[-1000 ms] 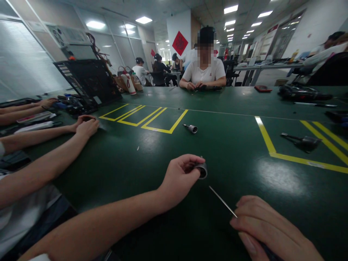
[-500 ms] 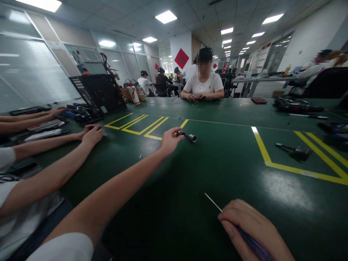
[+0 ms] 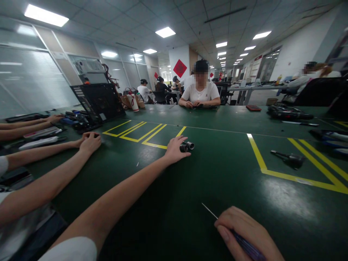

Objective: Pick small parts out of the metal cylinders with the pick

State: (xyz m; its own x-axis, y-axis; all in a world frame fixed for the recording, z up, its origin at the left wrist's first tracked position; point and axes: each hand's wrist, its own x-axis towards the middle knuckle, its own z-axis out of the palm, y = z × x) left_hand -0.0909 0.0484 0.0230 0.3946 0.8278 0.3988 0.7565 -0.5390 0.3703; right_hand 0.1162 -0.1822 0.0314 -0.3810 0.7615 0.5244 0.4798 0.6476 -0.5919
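Observation:
My left hand [image 3: 176, 149] reaches out over the green table, thumb and fingers apart around a short dark metal cylinder [image 3: 184, 147] with a hollow end. A second, similar cylinder [image 3: 190, 145] lies right beside it, its open end facing me. Whether the fingertips still touch the nearer cylinder is hard to see. Low at the right, my right hand [image 3: 244, 228] is closed around the purple handle of a screwdriver [image 3: 210, 211], whose thin bare shaft points up and to the left.
Yellow tape [image 3: 301, 180] marks areas on the green table [image 3: 163, 203]. A dark rod with a wide head [image 3: 290, 158] lies within the right one. A co-worker's hands [image 3: 91, 141] rest at the left. Another person [image 3: 200, 92] sits opposite. A black tool case [image 3: 289, 111] lies far right.
My left hand has opened from its pinch on the nearer cylinder, which now sits beside the other one. My right hand keeps the screwdriver. The view has tilted up slightly.

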